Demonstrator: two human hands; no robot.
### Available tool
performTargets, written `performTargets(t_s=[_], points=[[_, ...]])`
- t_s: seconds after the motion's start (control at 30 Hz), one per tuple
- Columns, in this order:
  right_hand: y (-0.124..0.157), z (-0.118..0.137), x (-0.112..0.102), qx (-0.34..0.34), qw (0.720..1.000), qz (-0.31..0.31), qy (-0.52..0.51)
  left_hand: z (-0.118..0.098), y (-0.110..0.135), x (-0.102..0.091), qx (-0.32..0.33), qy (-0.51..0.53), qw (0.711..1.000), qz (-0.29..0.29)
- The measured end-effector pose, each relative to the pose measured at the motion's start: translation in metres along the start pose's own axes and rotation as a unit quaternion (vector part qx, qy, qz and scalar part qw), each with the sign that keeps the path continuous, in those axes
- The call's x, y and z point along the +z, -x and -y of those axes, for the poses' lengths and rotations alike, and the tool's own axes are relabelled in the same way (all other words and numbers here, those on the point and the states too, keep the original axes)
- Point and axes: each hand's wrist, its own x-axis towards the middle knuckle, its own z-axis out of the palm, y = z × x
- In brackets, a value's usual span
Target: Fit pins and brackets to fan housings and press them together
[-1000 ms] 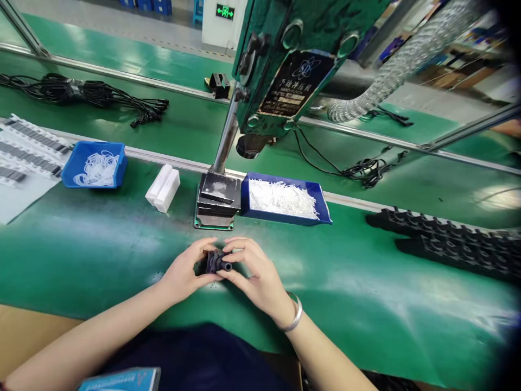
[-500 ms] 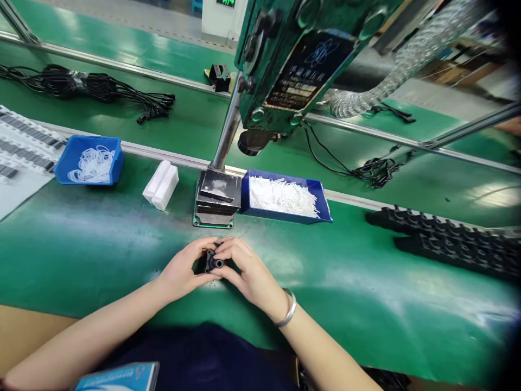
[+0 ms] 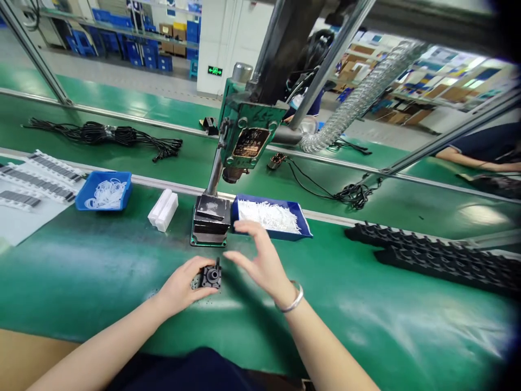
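My left hand (image 3: 185,284) grips a small black plastic part (image 3: 211,276) with a round hole, held just above the green belt (image 3: 101,271). My right hand (image 3: 260,258) hovers to the right of the part with its fingers spread and nothing in them. It is near the front edge of a dark blue tray (image 3: 303,231) of white plastic pieces. A green hand press (image 3: 244,130) stands behind on a metal base block (image 3: 210,220), directly beyond the part.
A blue bin (image 3: 122,190) of white rings and white blocks (image 3: 163,209) sit at the left. Strips of grey parts (image 3: 36,179) lie far left. Black moulded trays (image 3: 431,255) lie at the right. Black cable bundles (image 3: 106,134) rest on the far belt. Another person's arm (image 3: 476,157) shows far right.
My right hand has let go of the black part and lifted away toward the dark blue tray. The left hand keeps the part. The view has tilted upward.
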Motion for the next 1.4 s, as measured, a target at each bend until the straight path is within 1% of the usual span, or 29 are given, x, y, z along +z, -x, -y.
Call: performTargets(t_s=[0.03, 0.1, 0.17, 0.27, 0.37, 0.47, 0.57, 0.67, 0.83, 0.93, 1.07, 1.23, 1.4], points=[[-0.009, -0.005, -0.003, -0.006, 1.0, -0.004, 0.029, -0.001, -0.001, -0.001, 0.013, -0.006, 1.0, 0.003], [-0.026, -0.019, -0.005, -0.023, 0.997, 0.036, 0.068, -0.002, -0.002, -0.003, 0.034, -0.013, 0.999, 0.005], [-0.041, -0.033, 0.0, -0.031, 0.993, 0.086, 0.077, -0.002, -0.003, -0.003, 0.04, -0.017, 0.999, 0.007], [-0.057, -0.048, 0.008, -0.015, 0.99, 0.12, 0.066, -0.002, -0.003, -0.003, 0.033, -0.016, 0.999, 0.012], [-0.067, -0.055, 0.009, 0.007, 0.987, 0.154, 0.049, -0.001, -0.002, -0.002, 0.02, -0.007, 1.0, 0.019], [-0.075, -0.06, 0.002, 0.016, 0.979, 0.2, 0.044, -0.002, -0.001, 0.0, 0.01, 0.008, 1.0, 0.029], [-0.079, -0.066, -0.003, 0.024, 0.972, 0.229, 0.048, -0.002, -0.001, 0.0, 0.005, 0.028, 0.999, 0.04], [-0.077, -0.073, -0.003, 0.033, 0.972, 0.228, 0.049, -0.002, -0.001, 0.001, 0.002, 0.044, 0.998, 0.044], [-0.068, -0.081, 0.004, 0.051, 0.98, 0.191, 0.02, -0.002, -0.001, 0.004, -0.003, 0.059, 0.997, 0.042], [-0.064, -0.083, 0.008, 0.064, 0.983, 0.172, 0.022, -0.001, -0.001, 0.006, 0.002, 0.06, 0.998, 0.029], [-0.06, -0.082, 0.01, 0.078, 0.984, 0.161, 0.025, 0.0, 0.0, 0.01, 0.007, 0.059, 0.998, 0.015], [-0.057, -0.085, 0.011, 0.094, 0.984, 0.146, 0.048, 0.001, 0.0, 0.013, 0.01, 0.052, 0.999, 0.014], [-0.056, -0.086, 0.014, 0.108, 0.984, 0.133, 0.048, 0.002, 0.0, 0.015, 0.015, 0.052, 0.998, 0.011]])
